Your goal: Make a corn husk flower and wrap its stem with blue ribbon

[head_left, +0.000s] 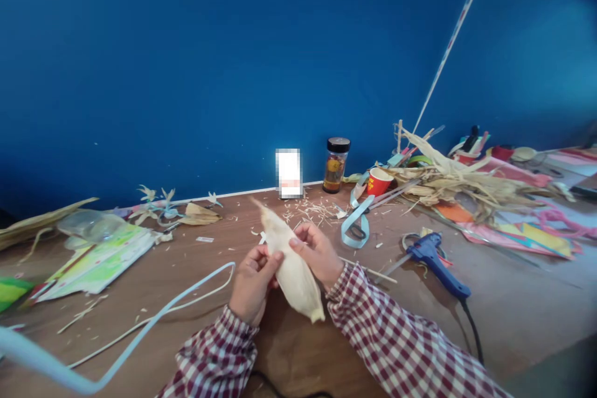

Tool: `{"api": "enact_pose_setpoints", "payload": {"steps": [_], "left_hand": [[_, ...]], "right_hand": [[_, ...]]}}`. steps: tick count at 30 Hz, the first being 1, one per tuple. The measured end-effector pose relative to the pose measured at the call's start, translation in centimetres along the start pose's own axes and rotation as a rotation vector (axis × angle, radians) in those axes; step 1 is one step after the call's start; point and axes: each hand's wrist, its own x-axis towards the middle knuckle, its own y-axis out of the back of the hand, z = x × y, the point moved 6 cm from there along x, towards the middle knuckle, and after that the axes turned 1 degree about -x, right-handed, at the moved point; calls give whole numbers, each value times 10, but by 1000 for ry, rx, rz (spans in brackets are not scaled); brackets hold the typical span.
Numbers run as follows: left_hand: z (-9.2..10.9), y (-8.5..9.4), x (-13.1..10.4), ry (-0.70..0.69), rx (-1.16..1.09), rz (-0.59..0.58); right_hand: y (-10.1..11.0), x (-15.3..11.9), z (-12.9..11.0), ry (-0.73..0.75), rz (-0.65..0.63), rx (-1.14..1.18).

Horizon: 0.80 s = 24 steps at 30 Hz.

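A pale corn husk hangs between my two hands above the brown table, its narrow tip pointing up and left and its wider end down toward me. My left hand pinches its left edge, thumb on top. On the opposite edge, my right hand grips it with the thumb pressed on the husk's face. The fingers behind the husk are partly hidden. Right of my hands lies a blue hot glue gun with a black cord. A light blue ribbon loop is just beyond my right hand.
Ahead stand a black-lidded jar and a red paper cup. Dried husks are heaped at the right. A painted sheet and a clear plastic cup lie left. Near me a blue strip arches up. Small scraps litter the table.
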Motion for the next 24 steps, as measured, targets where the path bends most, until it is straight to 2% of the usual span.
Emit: {"api": "enact_pose_setpoints", "payload": {"steps": [2,4,5,7,10,13,15,17,19,20,22,24], "left_hand": [[5,11,4,-58,-33,124],[9,23,7,-110,-45,248],[12,26,7,-133,-54,290],[14,28,7,-163,-97,315],[12,14,3,-129,-207,195],[5,-9,-3,-22,-232,-69],[0,-13,-5,32,-219,-107],[-4,-7,-4,56,-233,-22],[-7,0,-1,66,-261,56],[-8,2,0,69,-271,71],[-9,4,1,74,-273,87],[-10,4,1,78,-261,104]], "right_hand": [[-15,-6,7,-90,-209,12],[-23,-12,14,-173,-324,-1],[-23,-13,17,-196,-319,2],[-19,-11,19,-202,-233,18],[-17,-9,19,-159,-139,8],[-21,-10,16,-120,-158,-56],[-21,-9,11,-75,-193,-157],[-11,-5,-3,38,-198,-347],[7,3,-23,174,-159,-624],[20,8,-33,195,-122,-791],[47,18,-45,122,-65,-1157],[72,25,-45,-85,-98,-1497]]}}
